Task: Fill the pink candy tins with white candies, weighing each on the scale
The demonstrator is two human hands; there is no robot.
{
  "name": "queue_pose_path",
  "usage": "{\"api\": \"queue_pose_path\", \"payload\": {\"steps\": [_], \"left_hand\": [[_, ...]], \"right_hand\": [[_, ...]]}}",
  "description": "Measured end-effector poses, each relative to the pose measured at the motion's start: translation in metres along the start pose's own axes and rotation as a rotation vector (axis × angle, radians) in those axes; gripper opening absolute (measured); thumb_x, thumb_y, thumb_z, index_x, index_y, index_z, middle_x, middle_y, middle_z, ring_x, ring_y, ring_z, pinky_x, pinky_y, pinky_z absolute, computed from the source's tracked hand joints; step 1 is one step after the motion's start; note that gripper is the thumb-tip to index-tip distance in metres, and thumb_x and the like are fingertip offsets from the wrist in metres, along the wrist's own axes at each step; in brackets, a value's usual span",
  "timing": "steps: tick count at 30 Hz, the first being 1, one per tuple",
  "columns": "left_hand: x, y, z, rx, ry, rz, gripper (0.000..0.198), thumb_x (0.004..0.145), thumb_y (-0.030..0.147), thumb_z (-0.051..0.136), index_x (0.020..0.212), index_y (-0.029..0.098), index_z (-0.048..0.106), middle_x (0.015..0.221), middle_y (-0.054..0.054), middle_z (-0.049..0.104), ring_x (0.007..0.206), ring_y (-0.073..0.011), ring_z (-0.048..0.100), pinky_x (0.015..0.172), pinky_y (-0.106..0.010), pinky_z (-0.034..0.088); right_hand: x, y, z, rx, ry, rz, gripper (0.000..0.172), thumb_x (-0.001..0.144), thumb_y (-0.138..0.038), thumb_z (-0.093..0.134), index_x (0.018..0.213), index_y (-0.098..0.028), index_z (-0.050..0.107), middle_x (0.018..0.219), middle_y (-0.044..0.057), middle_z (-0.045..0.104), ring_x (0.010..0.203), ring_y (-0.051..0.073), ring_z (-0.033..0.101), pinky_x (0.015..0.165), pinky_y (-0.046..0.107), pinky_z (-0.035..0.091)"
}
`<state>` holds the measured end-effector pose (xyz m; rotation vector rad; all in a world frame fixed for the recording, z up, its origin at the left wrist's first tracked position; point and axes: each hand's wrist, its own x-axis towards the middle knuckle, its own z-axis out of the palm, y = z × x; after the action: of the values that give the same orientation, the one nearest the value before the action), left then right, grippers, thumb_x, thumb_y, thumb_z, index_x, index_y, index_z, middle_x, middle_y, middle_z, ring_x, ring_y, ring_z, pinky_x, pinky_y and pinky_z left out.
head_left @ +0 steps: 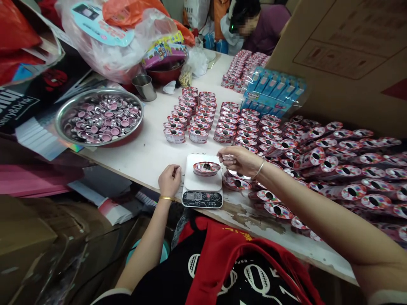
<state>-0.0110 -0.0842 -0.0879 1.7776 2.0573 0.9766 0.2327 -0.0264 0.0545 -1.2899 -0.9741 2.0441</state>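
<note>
A small red and white oval carton with a round dark hole in its top stands on the white platform of a digital kitchen scale, whose display is lit. Just left of the scale, my left hand rests with its fingers curled together; its palm side is hidden. To the right of the carton and apart from it, my right hand hovers with bent fingers over the nearest cartons beside the scale. Whether either hand holds something small I cannot make out.
Rows of the same cartons stand behind the scale and fill the right side. At left is a steel basin of small round metal-rimmed pieces, near a metal cup. Blue packs lean near a cardboard box. Another person bends behind the table.
</note>
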Motion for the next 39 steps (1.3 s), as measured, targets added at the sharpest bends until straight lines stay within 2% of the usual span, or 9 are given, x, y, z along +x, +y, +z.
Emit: {"api": "queue_pose_path", "payload": {"steps": [2, 5, 10, 16, 22, 26, 31, 35, 39], "left_hand": [[0.0, 0.0, 0.0, -0.007, 0.003, 0.002, 0.019, 0.084, 0.033, 0.047, 0.082, 0.019, 0.06, 0.076, 0.0, 0.06, 0.063, -0.0112, 0.051, 0.063, -0.023, 0.038], [0.0, 0.0, -0.001, -0.015, 0.001, 0.0, 0.02, 0.084, 0.033, 0.046, 0.081, 0.019, 0.06, 0.076, 0.0, 0.06, 0.062, -0.0113, 0.051, 0.063, -0.023, 0.039], [0.0, 0.0, -0.001, -0.021, -0.007, -0.015, 0.022, 0.085, 0.035, 0.046, 0.082, 0.019, 0.06, 0.077, -0.001, 0.06, 0.063, -0.0116, 0.051, 0.062, -0.023, 0.039], [0.0, 0.001, -0.001, -0.034, 0.011, -0.008, 0.02, 0.084, 0.034, 0.047, 0.081, 0.019, 0.06, 0.075, 0.001, 0.059, 0.061, -0.0106, 0.05, 0.061, -0.023, 0.038], [0.0, 0.0, -0.001, -0.04, 0.01, -0.008, 0.02, 0.085, 0.034, 0.046, 0.083, 0.02, 0.06, 0.077, 0.0, 0.06, 0.062, -0.0107, 0.051, 0.062, -0.023, 0.038], [-0.001, 0.0, 0.0, -0.039, 0.018, -0.011, 0.02, 0.085, 0.033, 0.046, 0.083, 0.02, 0.06, 0.076, 0.001, 0.06, 0.062, -0.0107, 0.05, 0.062, -0.023, 0.038], [-0.001, 0.0, 0.0, -0.036, 0.019, -0.008, 0.021, 0.085, 0.034, 0.046, 0.082, 0.019, 0.06, 0.074, 0.0, 0.058, 0.062, -0.0111, 0.05, 0.062, -0.023, 0.038], [0.0, -0.001, 0.0, -0.043, 0.018, -0.002, 0.022, 0.085, 0.034, 0.045, 0.082, 0.018, 0.06, 0.075, -0.001, 0.059, 0.063, -0.0114, 0.05, 0.063, -0.023, 0.039], [-0.001, -0.002, 0.001, -0.057, 0.024, -0.008, 0.02, 0.085, 0.033, 0.046, 0.084, 0.019, 0.06, 0.075, 0.0, 0.059, 0.062, -0.0107, 0.05, 0.061, -0.022, 0.038]], "right_hand": [[-0.003, 0.002, -0.001, -0.03, 0.014, -0.009, 0.008, 0.069, -0.013, 0.059, 0.076, -0.011, 0.055, 0.061, 0.001, 0.049, 0.045, 0.003, 0.031, 0.037, 0.015, 0.011], [-0.005, 0.007, 0.003, -0.167, 0.019, -0.039, 0.007, 0.071, -0.011, 0.057, 0.077, -0.012, 0.056, 0.054, -0.003, 0.044, 0.043, 0.003, 0.029, 0.039, 0.015, 0.016], [0.0, 0.01, 0.017, -0.623, 0.071, -0.157, 0.01, 0.08, -0.021, 0.054, 0.078, -0.013, 0.061, 0.054, -0.002, 0.048, 0.043, 0.005, 0.031, 0.043, 0.02, 0.023], [0.006, 0.005, 0.028, -1.068, 0.035, -0.317, 0.007, 0.077, -0.018, 0.062, 0.076, -0.012, 0.064, 0.059, -0.002, 0.051, 0.055, 0.007, 0.039, 0.056, 0.021, 0.029], [0.009, 0.002, 0.032, -1.163, -0.004, -0.34, 0.015, 0.077, -0.024, 0.066, 0.086, -0.013, 0.062, 0.064, -0.002, 0.054, 0.059, 0.008, 0.043, 0.058, 0.02, 0.03], [0.012, 0.0, 0.036, -1.176, 0.033, -0.337, 0.018, 0.077, -0.029, 0.067, 0.08, -0.012, 0.061, 0.066, 0.0, 0.055, 0.06, 0.008, 0.044, 0.057, 0.02, 0.029], [0.014, -0.001, 0.034, -1.037, 0.054, -0.38, 0.015, 0.075, -0.024, 0.067, 0.069, -0.012, 0.06, 0.061, -0.001, 0.053, 0.058, 0.007, 0.042, 0.055, 0.02, 0.03], [0.0, -0.005, 0.019, -0.542, 0.073, -0.309, 0.013, 0.076, -0.024, 0.064, 0.073, -0.012, 0.058, 0.059, -0.002, 0.049, 0.048, 0.004, 0.034, 0.045, 0.018, 0.024], [-0.032, 0.002, 0.0, -0.047, 0.027, -0.186, 0.028, 0.068, -0.032, 0.073, 0.082, -0.013, 0.058, 0.062, -0.004, 0.047, 0.044, 0.001, 0.023, 0.039, 0.017, 0.01]]}}
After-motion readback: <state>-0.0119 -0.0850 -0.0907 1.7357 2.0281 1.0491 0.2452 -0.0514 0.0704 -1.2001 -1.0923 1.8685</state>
